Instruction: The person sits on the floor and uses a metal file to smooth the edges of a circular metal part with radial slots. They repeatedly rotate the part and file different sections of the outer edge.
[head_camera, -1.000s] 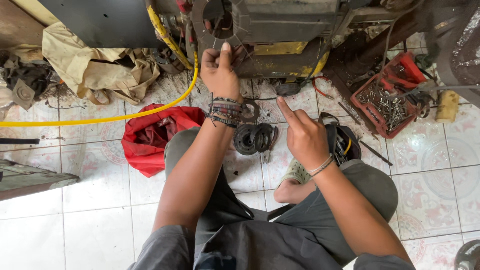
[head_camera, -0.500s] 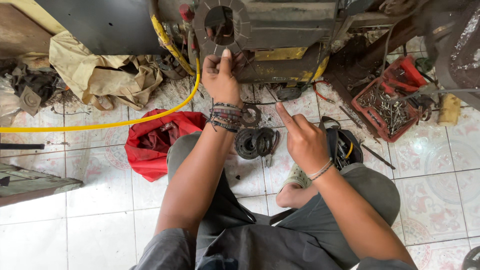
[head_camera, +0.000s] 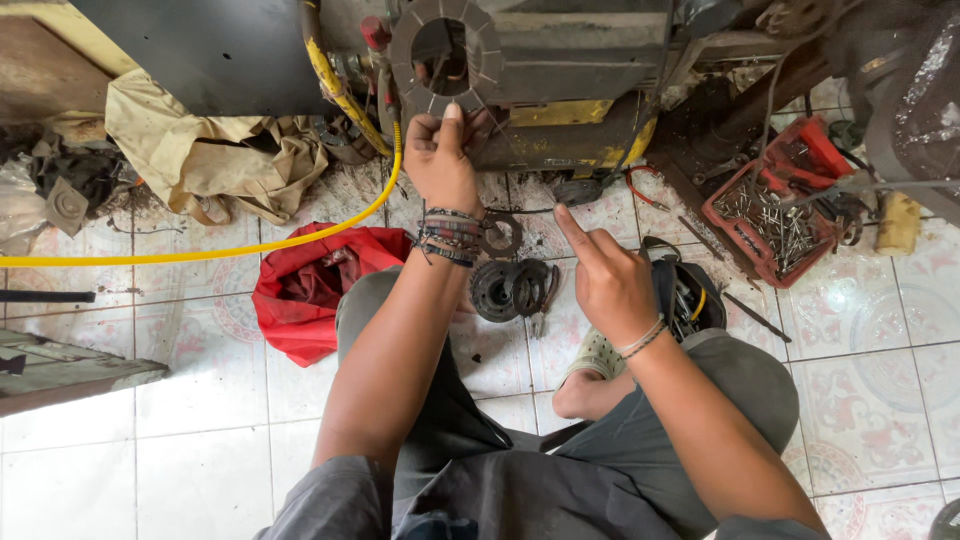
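Observation:
My left hand (head_camera: 440, 160) is raised to the lower edge of a grey segmented ring plate (head_camera: 405, 45) on the front of a dirty machine. Its fingers are curled and the thumb points up, pinching what looks like a thin wire. My right hand (head_camera: 610, 285) hovers lower, to the right. Its index finger points toward the machine, the other fingers are curled, and it holds nothing. Between the hands a flat metal ring (head_camera: 500, 233) and a stack of black discs (head_camera: 510, 285) lie on the tiled floor.
A yellow hose (head_camera: 200, 250) runs from the left across the floor up to the machine. A red cloth (head_camera: 300, 285) lies left of my knee and a tan cloth (head_camera: 200, 150) behind it. A red tray of screws (head_camera: 770, 210) sits right; a black tool bag (head_camera: 685, 290) is by my right knee.
The view has shifted slightly, so the machine sits a little lower in the frame. Both hands keep the same poses and positions.

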